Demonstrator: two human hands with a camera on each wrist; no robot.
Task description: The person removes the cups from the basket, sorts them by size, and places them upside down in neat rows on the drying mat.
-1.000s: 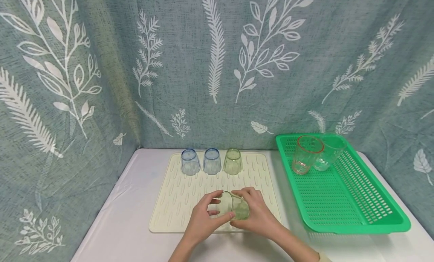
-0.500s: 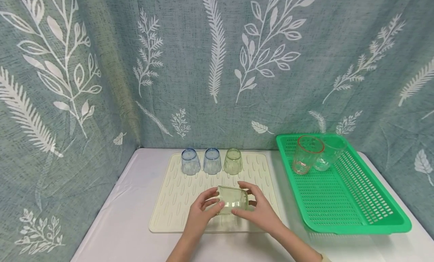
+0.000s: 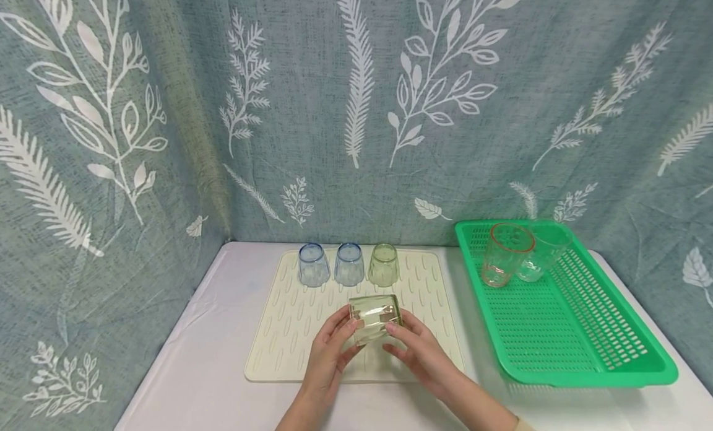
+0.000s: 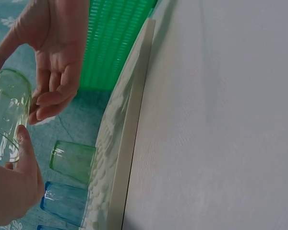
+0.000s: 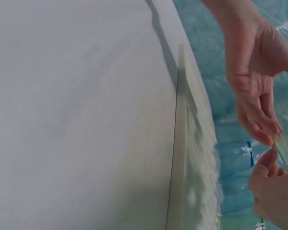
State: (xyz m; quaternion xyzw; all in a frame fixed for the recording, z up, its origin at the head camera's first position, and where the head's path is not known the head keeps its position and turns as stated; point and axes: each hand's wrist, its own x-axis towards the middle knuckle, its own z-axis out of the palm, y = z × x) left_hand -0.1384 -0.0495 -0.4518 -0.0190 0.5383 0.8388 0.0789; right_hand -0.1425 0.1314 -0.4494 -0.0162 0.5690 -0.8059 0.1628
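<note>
You hold a pale green glass [image 3: 374,322] on its side at lower centre of the frame, in front of a row of three glasses. Its long axis runs roughly across the frame, the thick, darker end pointing right and the thinner edge left. Your left hand [image 3: 325,353] pinches the left end, thumb on the near side; your right hand [image 3: 426,353] pinches the right end between thumb and forefinger, its lower fingers loosely bent. The glass is transparent, with shiny, faceted-looking walls. Behind it, on a cream mat [image 3: 292,341] textured with slim oval ridges, stand two blue-tinted glasses [image 3: 314,267] and a second green glass [image 3: 383,267], each narrower at the top. At right, a green perforated plastic basket [image 3: 585,379] carries a red-rimmed tumbler [image 3: 504,261] and a clear tumbler [image 3: 543,254], both tilted. A white cloth covers the desk [image 3: 203,335]; a leaf-patterned blue-green curtain [image 3: 301,109] hangs behind.
</note>
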